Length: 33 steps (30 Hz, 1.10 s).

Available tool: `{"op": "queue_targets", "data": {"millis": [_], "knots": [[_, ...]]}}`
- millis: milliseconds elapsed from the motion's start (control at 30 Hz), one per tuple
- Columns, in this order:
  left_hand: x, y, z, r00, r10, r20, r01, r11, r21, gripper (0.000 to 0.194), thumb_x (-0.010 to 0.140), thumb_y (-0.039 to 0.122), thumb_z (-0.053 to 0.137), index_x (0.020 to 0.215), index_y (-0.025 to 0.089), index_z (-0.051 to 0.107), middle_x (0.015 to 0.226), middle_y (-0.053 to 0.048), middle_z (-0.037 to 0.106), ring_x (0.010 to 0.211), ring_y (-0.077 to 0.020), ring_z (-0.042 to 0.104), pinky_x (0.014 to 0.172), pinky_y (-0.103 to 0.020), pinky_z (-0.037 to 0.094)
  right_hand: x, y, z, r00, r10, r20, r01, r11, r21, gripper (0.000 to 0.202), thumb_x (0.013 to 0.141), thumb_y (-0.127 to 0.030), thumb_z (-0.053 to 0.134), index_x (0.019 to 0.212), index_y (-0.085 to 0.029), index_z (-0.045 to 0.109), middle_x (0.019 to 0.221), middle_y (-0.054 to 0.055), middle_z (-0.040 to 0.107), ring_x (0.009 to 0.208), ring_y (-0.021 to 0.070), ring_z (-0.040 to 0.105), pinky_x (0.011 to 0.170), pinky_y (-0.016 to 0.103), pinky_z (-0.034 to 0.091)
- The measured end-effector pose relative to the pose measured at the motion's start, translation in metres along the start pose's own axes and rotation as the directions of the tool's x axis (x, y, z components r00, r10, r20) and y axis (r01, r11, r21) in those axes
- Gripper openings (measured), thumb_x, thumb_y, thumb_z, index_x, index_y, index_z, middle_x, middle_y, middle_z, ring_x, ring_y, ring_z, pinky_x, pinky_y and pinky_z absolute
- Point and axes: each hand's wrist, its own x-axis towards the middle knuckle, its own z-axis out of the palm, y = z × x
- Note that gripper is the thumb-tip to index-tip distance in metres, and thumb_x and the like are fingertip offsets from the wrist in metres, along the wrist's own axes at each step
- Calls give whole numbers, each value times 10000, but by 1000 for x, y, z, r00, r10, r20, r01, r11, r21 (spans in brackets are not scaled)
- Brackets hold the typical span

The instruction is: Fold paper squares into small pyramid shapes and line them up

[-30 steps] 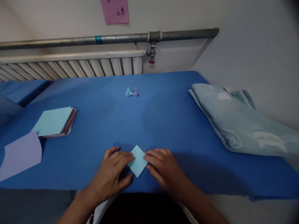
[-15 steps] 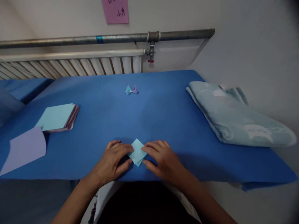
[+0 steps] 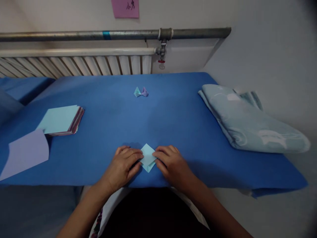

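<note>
1. Light-blue folded paper (image 3: 148,155): since the earlier frames, the near corner of its upper layer has been lifted back, and a lower layer is now exposed at the near point; a flat, closed diamond was shown a second ago.
2. Position of the paper: directly between the two hands, laid as a diamond, far corner pointed away from them, side corners covered by fingers.
3. Left hand (image 3: 123,167): clamped on the paper's left corner, fingertips set on top, thumb placed along the near left edge.
4. Right hand (image 3: 174,166): clamped on the right corner, fingertips set on the upper layer, thumb held lower at the near right edge. The hands are kept apart, with only the paper between them.
5. Blue-covered surface (image 3: 111,122): spread beneath both hands and well beyond them.
6. Small folded pieces, one light blue (image 3: 137,92), one purple (image 3: 145,92): placed side by side, straight beyond the hands.
7. Paper stack (image 3: 59,119): set to the left of the left hand and farther out, topped by a light-blue sheet.
8. Lilac sheet (image 3: 27,153): laid well left of the left hand, its far corner by the stack.
9. Folded blanket (image 3: 252,119): placed beyond and to the right of the right hand.
</note>
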Motion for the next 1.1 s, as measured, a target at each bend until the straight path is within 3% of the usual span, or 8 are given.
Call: {"op": "queue_targets", "data": {"millis": [367,800,1100], "knots": [[-7,-1,18,971,-87,-224,94,995,20,124,900,190,504,959,186,613,1108,-98,660,997,-221,624,871,-420,459,-3,4,4,994,69,-82,-64,996,65,147,858,-135,538,864,-186,676,1045,87,663,913,223,576,824,390,464],[-2,3,17,934,-295,-203,292,955,-47,106,893,251,512,861,199,599,1052,-86,648,975,-253,604,864,-483,412,3,3,6,970,200,-135,-178,971,161,132,851,-164,528,744,-198,597,1036,77,658,948,231,597,855,428,458],[2,1,17,929,-326,-174,325,945,-35,140,889,258,497,813,184,589,1030,-84,643,945,-254,602,847,-471,431,7,-1,2,964,254,-80,-239,958,157,123,839,-138,557,731,-186,593,1074,99,639,1007,244,583,853,430,484]]}}
